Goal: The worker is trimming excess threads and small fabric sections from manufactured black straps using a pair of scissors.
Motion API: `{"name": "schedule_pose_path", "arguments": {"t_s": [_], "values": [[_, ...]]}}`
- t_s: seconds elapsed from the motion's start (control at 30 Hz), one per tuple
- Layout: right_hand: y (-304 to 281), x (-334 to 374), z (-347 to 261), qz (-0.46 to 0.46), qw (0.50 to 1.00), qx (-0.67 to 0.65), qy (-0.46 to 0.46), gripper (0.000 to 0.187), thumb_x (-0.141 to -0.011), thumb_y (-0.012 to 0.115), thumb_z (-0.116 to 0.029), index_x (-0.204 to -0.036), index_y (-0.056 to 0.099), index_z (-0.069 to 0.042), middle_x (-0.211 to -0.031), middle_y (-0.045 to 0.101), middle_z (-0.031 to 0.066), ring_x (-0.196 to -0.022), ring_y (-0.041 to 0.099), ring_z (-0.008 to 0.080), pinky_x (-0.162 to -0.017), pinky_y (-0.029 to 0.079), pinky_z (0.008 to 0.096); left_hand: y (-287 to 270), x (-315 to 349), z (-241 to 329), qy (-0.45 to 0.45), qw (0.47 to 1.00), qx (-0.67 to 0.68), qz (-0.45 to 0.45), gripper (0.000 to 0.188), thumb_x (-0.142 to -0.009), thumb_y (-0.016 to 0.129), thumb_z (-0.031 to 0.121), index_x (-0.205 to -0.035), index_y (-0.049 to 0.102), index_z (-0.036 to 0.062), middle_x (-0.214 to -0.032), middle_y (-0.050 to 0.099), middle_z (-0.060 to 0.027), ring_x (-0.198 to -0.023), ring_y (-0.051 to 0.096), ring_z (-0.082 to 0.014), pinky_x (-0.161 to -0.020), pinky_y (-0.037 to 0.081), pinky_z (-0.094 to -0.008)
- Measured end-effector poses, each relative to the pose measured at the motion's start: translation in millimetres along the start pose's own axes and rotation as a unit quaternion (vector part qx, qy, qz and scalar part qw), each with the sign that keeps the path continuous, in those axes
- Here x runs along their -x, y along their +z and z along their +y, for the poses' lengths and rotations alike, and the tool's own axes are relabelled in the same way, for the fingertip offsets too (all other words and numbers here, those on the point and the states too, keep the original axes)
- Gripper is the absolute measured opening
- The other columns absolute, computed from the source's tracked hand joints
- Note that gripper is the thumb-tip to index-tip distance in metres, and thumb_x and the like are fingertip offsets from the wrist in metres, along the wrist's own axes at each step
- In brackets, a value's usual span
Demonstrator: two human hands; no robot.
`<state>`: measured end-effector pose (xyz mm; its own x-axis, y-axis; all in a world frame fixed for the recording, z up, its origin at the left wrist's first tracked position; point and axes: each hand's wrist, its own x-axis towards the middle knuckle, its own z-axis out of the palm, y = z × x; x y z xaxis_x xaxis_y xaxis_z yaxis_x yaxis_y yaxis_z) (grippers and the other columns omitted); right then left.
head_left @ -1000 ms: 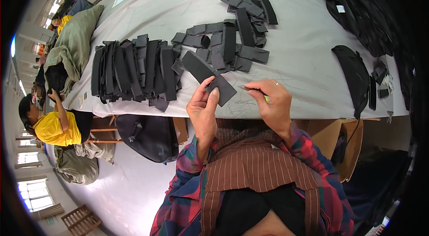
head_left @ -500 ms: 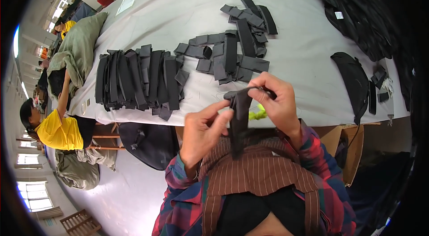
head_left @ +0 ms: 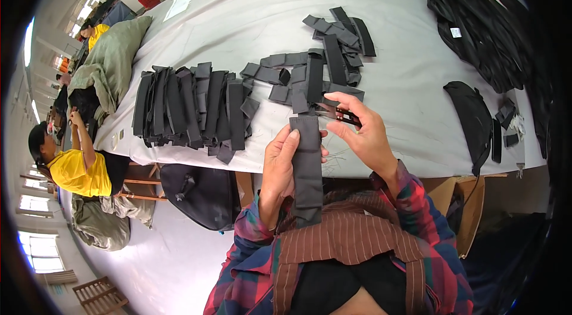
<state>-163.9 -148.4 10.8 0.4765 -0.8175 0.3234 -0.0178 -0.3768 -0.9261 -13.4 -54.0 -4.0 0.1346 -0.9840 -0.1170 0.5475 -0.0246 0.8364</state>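
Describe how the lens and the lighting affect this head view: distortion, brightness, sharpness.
Head view: fisheye bends the table edge and leaves a black rim; daylight blows out the windows at far left; even light, soft shadows on the grey tabletop; the strip in the left hand is sharp, right hand too.

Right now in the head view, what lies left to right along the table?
Green bag → row of black strips → loose pile of black strips → curved black piece, with black garments at the far right.
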Motion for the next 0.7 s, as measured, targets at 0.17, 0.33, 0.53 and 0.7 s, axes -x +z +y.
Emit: {"name": "schedule_pose_path", "arguments": {"t_s": [0.17,0.33,0.53,0.7], "values": [[-2,1,-3,-0.052,0.986,0.128,-0.097,0.045,-0.071,0.074,-0.014,-0.114,0.061,-0.008,-0.093,0.061,0.0057,-0.081,0.057,0.0197,-0.076,0.046,0.0302,2,0,1,0.027,0.999,0.019,0.017,0.036,-0.099,0.038,0.018,-0.132,0.041,0.0026,-0.107,0.062,-0.0181,-0.083,0.066,-0.0214,-0.074,0.057,-0.0338],[5,0,0,-0.062,0.942,0.264,-0.199,0.037,-0.063,0.075,-0.012,-0.099,0.065,-0.016,-0.079,0.055,0.0035,-0.069,0.056,0.0220,-0.060,0.042,0.0311,-2,-4,-5,0.009,0.999,0.021,0.031,0.039,-0.099,0.035,0.022,-0.133,0.038,0.0045,-0.118,0.057,-0.0183,-0.102,0.061,-0.0272,-0.079,0.055,-0.0410],[13,-12,18,-0.026,0.997,0.053,-0.041,0.015,-0.073,0.069,-0.005,-0.088,0.065,-0.007,-0.077,0.058,0.0024,-0.065,0.056,0.0131,-0.059,0.043,0.0263,-1,-3,-13,-0.047,0.989,0.141,0.004,0.042,-0.100,0.036,0.030,-0.131,0.039,0.0025,-0.117,0.057,-0.0177,-0.098,0.061,-0.0302,-0.081,0.054,-0.0428],[14,-18,30,-0.042,0.973,-0.187,0.127,0.010,-0.087,0.064,-0.010,-0.088,0.063,0.001,-0.079,0.061,-0.0019,-0.070,0.051,0.0027,-0.060,0.042,0.0209,-1,-1,-17,-0.045,0.991,0.123,0.008,0.044,-0.099,0.038,0.033,-0.129,0.042,0.0008,-0.115,0.057,-0.0180,-0.096,0.062,-0.0289,-0.082,0.053,-0.0398]]}}
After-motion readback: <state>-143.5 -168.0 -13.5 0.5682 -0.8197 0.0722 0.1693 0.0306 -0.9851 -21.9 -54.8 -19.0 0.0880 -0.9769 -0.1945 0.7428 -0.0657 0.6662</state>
